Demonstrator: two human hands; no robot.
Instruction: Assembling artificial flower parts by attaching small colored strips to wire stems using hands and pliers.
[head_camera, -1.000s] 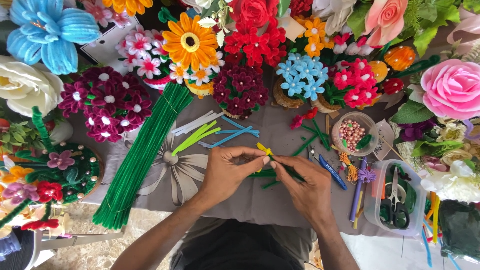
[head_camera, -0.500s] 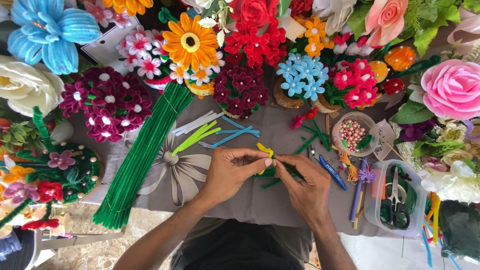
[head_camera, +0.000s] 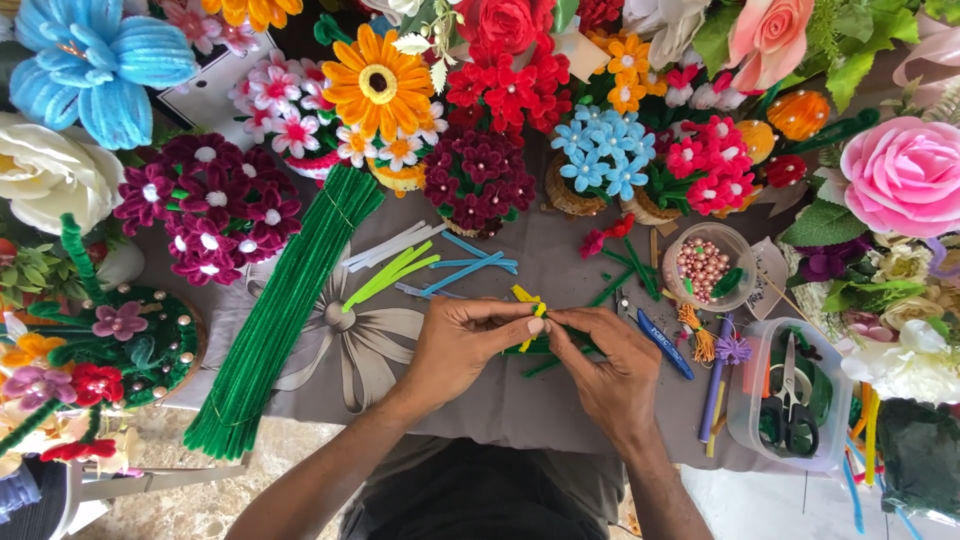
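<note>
Leftmost, a big blue pipe-cleaner flower sits at the top corner w/ a cream rose below it, and a round green dome w/ small flowers and beads lower down at the tabletop edge. Next over, a maroon flower bunch, then a thick bundle of green pipe cleaners lying diagonally on the grey cloth. Just right of that, loose white, lime and blue stems are scattered near an orange sunflower and a dark red bouquet.

Centre: left hand and right hand meet, fingertips touching. Left grip is thumb and forefinger pinched together on the yellow pipe cleaner, which pokes up just above the fingers; right grip is thumb and fingers closed onto the same piece from the other side. Green stems lie under and between both hands, on the cloth; can't tell if the yellow bit is joined to them.

Right of the hands: a blue pen-like tool, a clear cup of pink beads, a small purple flower, then a clear plastic tub holding green-handled scissors. Far right, a large pink rose and white blooms.
</note>
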